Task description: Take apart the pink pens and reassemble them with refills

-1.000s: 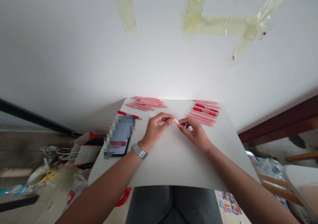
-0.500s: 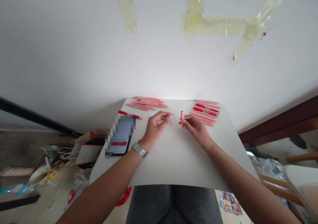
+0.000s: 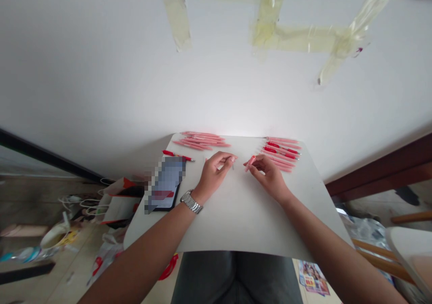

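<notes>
Count: 2 pen piles, left pile (image 3: 204, 140) and right pile (image 3: 281, 150); per-pile numbers too blurred. 1 loose red pen (image 3: 177, 155), 1 phone (image 3: 165, 182), 1 watch (image 3: 191, 201). My left hand (image 3: 214, 173): 1 thin part (image 3: 232, 163). My right hand (image 3: 270, 178): 1 barrel (image 3: 250, 162).

A white, flat desk (image 3: 236, 225) with rounded corners carries everything here, its far edge close to a pale wall. Along that far edge on the left lies a loose cluster of slim pink plastic pens (image 3: 202, 140), roughly parallel and touching one another. Just in front of the cluster a single red pen with a pointed tip (image 3: 177, 155) lies apart. Nearer, at the desk's left edge, a dark rectangular phone (image 3: 165, 185) lies flat, one corner just beside the red pen. On the far right, a row of pink and red pens (image 3: 281, 151) lies side by side. Some may be only parts, which is too small to tell.
</notes>
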A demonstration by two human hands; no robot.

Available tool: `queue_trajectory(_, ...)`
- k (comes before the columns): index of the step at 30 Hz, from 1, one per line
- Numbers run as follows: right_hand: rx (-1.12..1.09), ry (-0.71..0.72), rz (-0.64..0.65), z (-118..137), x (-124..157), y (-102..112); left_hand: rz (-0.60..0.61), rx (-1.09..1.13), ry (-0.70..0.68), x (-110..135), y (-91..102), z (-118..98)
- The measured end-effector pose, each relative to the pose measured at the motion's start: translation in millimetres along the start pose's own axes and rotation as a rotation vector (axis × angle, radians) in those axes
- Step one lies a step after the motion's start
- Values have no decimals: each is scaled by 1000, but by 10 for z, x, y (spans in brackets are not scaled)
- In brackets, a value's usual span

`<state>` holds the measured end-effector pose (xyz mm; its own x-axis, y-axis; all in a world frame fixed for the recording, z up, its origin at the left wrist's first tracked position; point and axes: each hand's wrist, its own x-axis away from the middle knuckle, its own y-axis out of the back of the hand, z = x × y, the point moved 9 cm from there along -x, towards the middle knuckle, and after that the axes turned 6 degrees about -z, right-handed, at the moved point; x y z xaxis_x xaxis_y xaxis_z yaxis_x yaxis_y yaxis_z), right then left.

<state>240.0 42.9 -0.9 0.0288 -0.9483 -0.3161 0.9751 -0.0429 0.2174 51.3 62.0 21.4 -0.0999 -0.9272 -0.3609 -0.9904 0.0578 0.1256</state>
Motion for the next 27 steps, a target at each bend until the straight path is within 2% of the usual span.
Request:
queue_trajectory(4, 143, -16, -5, -73, 1, 17, 15, -38, -21, 2, -12, -23)
queue_trajectory(14, -52, 73, -131, 87, -26, 156, -22, -123, -56, -17, 43, -31)
queue_trajectory(20, 150, -2, -3, -98, -14, 31, 3, -215, -104, -9, 22, -77)
queue_trajectory(27, 45, 32, -74, 5, -34, 111, 12, -244, -117, -6, 2, -58)
